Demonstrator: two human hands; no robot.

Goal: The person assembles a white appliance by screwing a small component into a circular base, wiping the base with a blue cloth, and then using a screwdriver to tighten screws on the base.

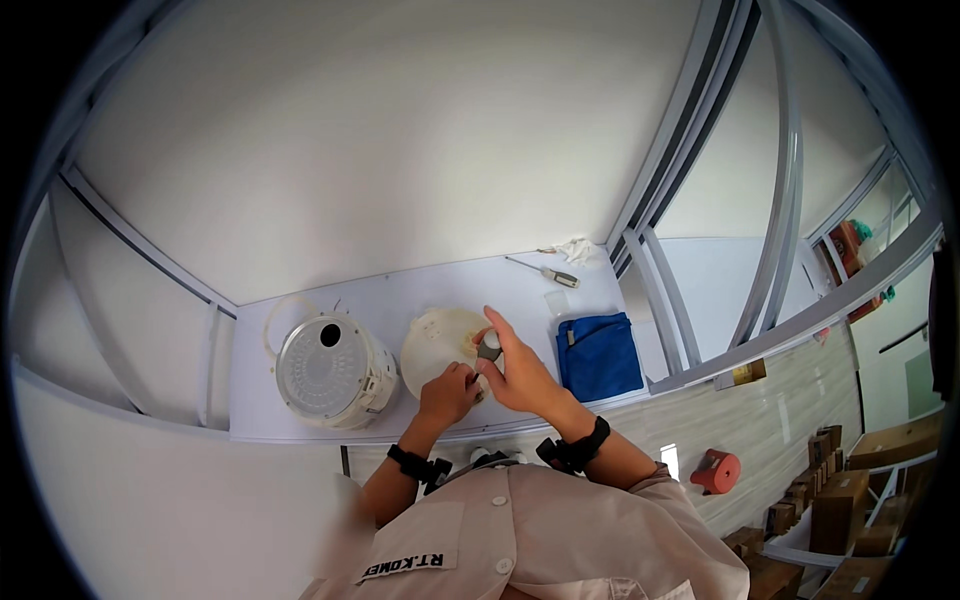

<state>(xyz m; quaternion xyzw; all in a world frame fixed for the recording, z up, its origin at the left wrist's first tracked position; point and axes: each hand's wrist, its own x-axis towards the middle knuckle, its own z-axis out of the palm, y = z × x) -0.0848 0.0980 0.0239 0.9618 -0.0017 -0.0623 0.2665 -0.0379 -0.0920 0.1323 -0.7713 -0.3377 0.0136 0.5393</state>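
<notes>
A round, off-white plastic part (430, 345), like an appliance lid or base, lies on the white table in front of me. My right hand (525, 375) is over its right side, thumb and fingers around a stubby grey handle (489, 345) that looks like a screwdriver's. The handle's tip is hidden by my hands. Beside it, my left hand (447, 396) is closed in a pinch at the part's near edge; what the fingertips hold is hidden. To the left stands a white rice-cooker-like body (370, 385) with a silvery perforated disc (318, 370) on top and a dark round hole.
A screwdriver (560, 277) lies near the table's far right, by crumpled white tissue (573, 250). A blue folded cloth pouch (600, 357) rests at the right end. Grey metal frame posts (665, 300) border that side. On the floor are a red cylinder (716, 472) and cardboard boxes (838, 510).
</notes>
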